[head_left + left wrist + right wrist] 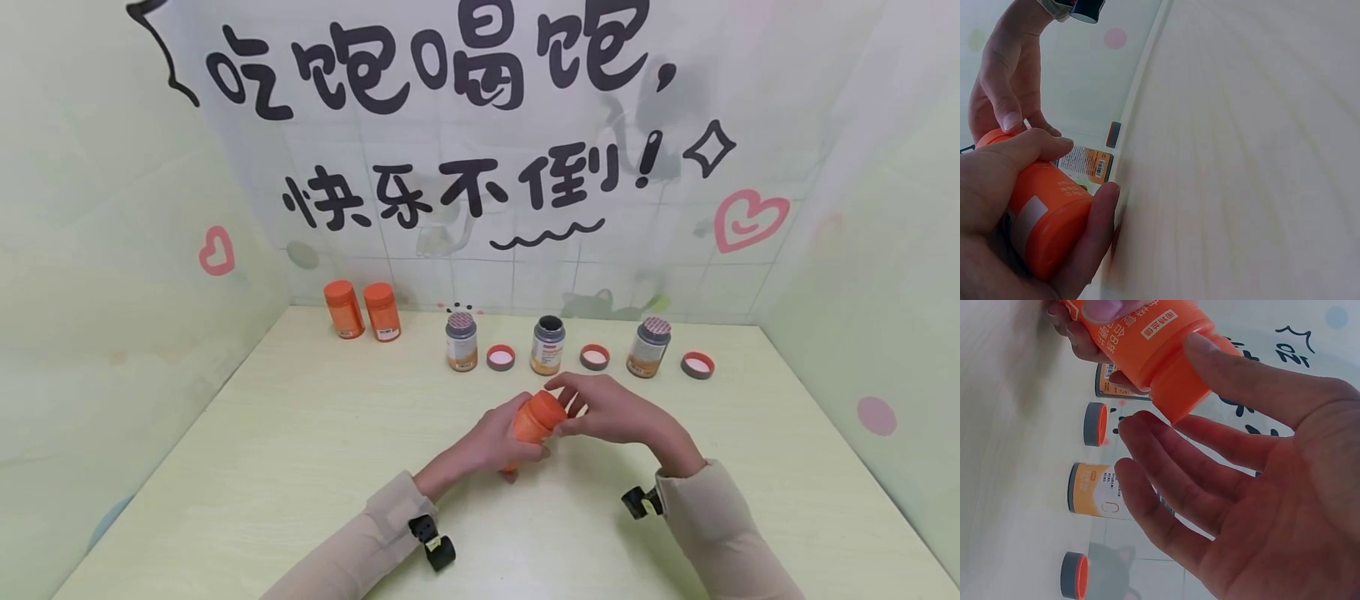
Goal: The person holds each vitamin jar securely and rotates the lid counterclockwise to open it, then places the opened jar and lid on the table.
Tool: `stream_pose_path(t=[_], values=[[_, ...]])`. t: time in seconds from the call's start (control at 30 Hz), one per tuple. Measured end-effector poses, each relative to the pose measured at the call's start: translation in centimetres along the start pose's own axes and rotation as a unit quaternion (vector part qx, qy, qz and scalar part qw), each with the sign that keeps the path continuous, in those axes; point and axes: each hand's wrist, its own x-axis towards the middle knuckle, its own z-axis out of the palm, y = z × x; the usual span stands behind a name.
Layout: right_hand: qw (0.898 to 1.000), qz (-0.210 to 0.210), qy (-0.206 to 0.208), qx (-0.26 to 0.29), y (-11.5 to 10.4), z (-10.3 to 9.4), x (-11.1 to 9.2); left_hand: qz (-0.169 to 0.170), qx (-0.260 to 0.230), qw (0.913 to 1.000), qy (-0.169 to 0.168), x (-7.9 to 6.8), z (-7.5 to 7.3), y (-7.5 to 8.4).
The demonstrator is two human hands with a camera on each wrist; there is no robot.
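Observation:
An orange bottle (531, 427) is tilted above the table, with its orange cap (549, 407) pointing up and to the right. My left hand (504, 435) wraps its body, and in the left wrist view the bottle's rounded base shows between thumb and fingers. From the right, my right hand (611, 408) has its thumb and index finger on opposite sides of the cap. Its other fingers (1166, 494) spread loosely away from the bottle. White print on the orange body (1141, 328) shows in the right wrist view.
Two capped orange bottles (382, 312) stand at the back left. Along the back are three grey bottles without caps (462, 343), two with sealed tops and one with a dark mouth (551, 323). Three red-and-grey caps (501, 357) lie beside them. Printed sheeting (480, 283) walls the table.

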Motion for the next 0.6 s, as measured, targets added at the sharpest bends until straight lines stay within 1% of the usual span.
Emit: stream_pose_path(t=[0.13,0.27,0.4,0.6], values=[[1.0,-0.011,-0.002,-0.004,-0.2,0.0,0.0,0.0,0.003,1.0,-0.002,-0.1,0.0,0.0],[1.0,-0.026,0.004,-0.001,-0.6,0.1,0.0,0.0,0.006,1.0,-0.005,-0.1,0.0,0.0],[0.999,-0.042,0.025,0.0,-1.3,0.4,0.0,0.001,0.01,0.9999,-0.007,-0.1,0.0,-0.1],[0.995,-0.069,0.074,0.001,-2.1,1.1,0.2,0.008,0.029,0.9995,-0.003,-0.2,-0.2,0.0]])
